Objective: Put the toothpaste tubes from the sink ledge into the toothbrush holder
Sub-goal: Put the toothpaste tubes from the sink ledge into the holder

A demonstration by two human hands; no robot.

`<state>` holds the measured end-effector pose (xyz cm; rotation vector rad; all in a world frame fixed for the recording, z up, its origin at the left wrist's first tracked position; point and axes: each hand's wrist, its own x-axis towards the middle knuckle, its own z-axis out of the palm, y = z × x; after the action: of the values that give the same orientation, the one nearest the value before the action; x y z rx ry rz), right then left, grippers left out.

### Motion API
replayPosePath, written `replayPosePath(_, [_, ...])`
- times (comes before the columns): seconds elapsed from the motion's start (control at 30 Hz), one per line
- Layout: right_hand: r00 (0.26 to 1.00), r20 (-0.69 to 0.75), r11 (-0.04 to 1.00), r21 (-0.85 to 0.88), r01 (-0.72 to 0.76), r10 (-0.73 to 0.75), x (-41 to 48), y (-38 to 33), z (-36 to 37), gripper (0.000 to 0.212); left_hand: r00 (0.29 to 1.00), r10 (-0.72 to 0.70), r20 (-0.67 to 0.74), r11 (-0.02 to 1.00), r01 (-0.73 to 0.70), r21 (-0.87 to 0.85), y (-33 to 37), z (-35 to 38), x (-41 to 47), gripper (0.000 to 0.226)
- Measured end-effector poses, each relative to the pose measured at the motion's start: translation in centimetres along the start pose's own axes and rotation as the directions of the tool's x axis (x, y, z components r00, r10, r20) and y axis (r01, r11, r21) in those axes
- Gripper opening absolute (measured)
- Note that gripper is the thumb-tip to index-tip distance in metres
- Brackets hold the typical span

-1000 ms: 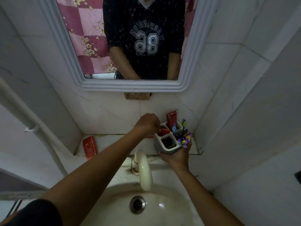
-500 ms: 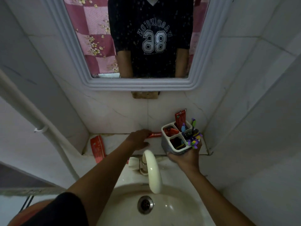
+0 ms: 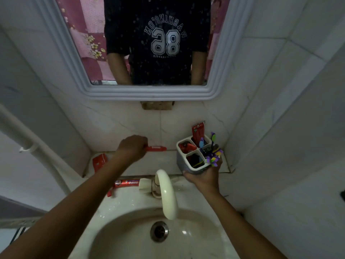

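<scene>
My left hand [image 3: 132,148] is closed around one end of a red toothpaste tube [image 3: 156,148] that lies along the back of the sink ledge [image 3: 160,163]. My right hand [image 3: 204,177] holds the grey four-compartment toothbrush holder [image 3: 194,159] from below, just above the ledge's right end. The holder contains red tubes, with one standing tall at the back, and several purple and blue toothbrushes. Another red tube [image 3: 99,161] lies at the ledge's left corner. A third red tube [image 3: 127,183] lies on the basin rim, left of the tap.
A cream tap [image 3: 166,193] curves over the white basin [image 3: 130,230], with the drain [image 3: 159,231] below it. Tiled walls close in on both sides, and a framed mirror [image 3: 149,90] hangs above. A white pipe [image 3: 37,156] runs along the left wall.
My left hand left the holder, moved left and down to the ledge, and closed on the red tube there. The holder stayed in my right hand. The camera tilted slightly.
</scene>
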<state>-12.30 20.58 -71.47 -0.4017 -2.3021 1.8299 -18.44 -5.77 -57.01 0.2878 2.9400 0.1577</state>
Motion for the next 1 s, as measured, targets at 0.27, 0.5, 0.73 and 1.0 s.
replayPosePath(0.27, [0.999,0.046,0.996,-0.084,-0.013,0.017,-0.4,-1.0,-0.4,0.109,0.943,0.246,-0.223,0.969,-0.246,0.025,5.5,-8.0,-1.3,0.027])
replayPosePath(0.5, [1.000,0.013,0.999,0.028,-0.021,0.020,-0.5,-1.3,-0.2,0.132,0.922,0.388,0.011,0.875,-0.372,0.309,11.2,-7.2,1.6,0.037])
replayPosePath(0.73, [0.996,-0.034,0.996,0.014,0.086,-0.086,-0.9,-1.7,-0.1,0.127,0.876,0.458,0.150,0.885,-0.465,0.010,11.9,-4.8,2.2,0.035])
replayPosePath(1.0, [0.995,0.102,0.992,-0.128,0.007,0.006,-0.6,-1.0,-0.7,0.102,0.973,0.161,-0.167,0.821,-0.226,-0.524,3.9,-4.0,0.0,0.028])
